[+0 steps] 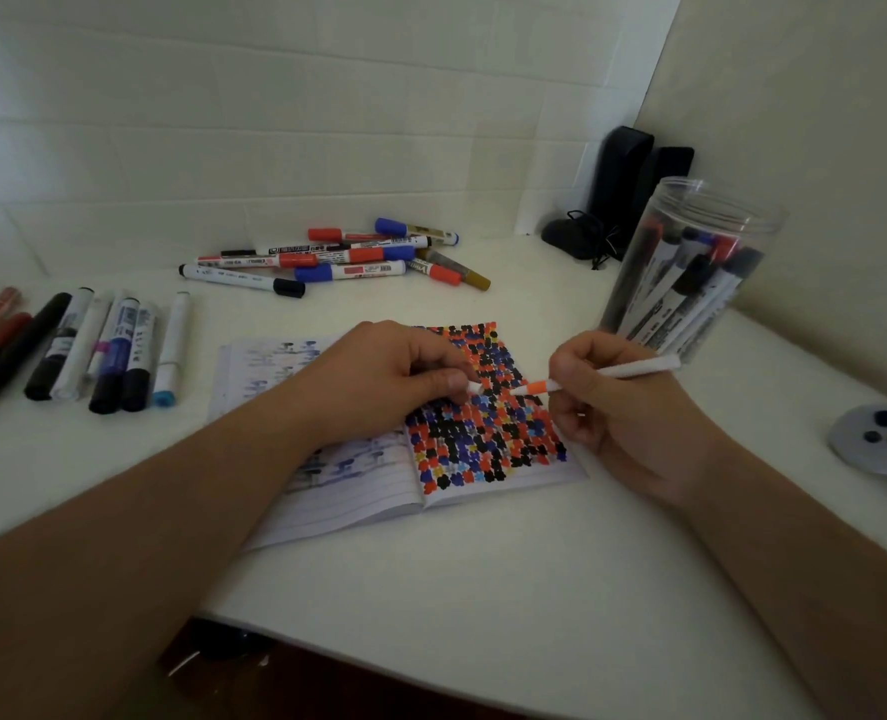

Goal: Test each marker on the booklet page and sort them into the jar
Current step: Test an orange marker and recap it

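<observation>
The right hand (607, 402) grips a slim white marker with an orange collar (594, 379) over the open, dot-covered booklet (488, 407); the left hand (394, 371) pinches its small white cap (475, 388), apparently for recapping. The clear plastic jar (690, 272) waits just beyond.

Booklet page (488, 423) carries orange, black and blue blots (some yellow); marker (607, 377) white, orange-tipped.
</observation>
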### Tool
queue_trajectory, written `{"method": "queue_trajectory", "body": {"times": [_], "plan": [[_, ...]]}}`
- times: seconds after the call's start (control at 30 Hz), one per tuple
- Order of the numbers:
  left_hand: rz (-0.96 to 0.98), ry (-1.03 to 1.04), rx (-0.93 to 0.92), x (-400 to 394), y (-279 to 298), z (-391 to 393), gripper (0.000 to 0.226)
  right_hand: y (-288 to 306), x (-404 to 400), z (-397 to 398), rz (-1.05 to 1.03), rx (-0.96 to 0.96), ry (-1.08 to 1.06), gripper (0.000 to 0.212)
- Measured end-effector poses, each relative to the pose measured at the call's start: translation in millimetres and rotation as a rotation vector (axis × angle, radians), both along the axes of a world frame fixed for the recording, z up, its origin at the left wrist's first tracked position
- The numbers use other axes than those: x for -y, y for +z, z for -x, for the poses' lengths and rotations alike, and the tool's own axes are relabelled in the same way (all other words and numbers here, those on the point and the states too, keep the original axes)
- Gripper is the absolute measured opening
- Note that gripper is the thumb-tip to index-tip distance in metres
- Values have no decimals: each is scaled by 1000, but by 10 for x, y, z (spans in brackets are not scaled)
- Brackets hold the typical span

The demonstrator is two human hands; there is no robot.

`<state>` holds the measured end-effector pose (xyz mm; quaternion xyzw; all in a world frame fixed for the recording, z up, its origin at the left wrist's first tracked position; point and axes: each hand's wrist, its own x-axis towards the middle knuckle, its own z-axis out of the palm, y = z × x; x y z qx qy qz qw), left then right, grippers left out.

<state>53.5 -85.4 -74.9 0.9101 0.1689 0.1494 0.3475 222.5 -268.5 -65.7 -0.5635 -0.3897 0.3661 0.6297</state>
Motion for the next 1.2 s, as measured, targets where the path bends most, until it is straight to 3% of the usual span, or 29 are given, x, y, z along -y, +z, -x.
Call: {"method": "queue_trajectory", "body": {"times": [0.17, 0.5, 0.87, 1.2], "plan": [[2, -1, -3, 6, 11, -5, 15, 4, -15, -32, 45, -107, 104, 33], [23, 8, 5, 26, 23, 11, 16, -23, -11, -54, 75, -112, 99, 39], [139, 22, 161, 35, 38, 52, 13, -25, -32, 45, 75, 93, -31, 18], [12, 103, 270, -20, 21, 33, 19, -57, -33, 5, 84, 188, 10, 17]]}}
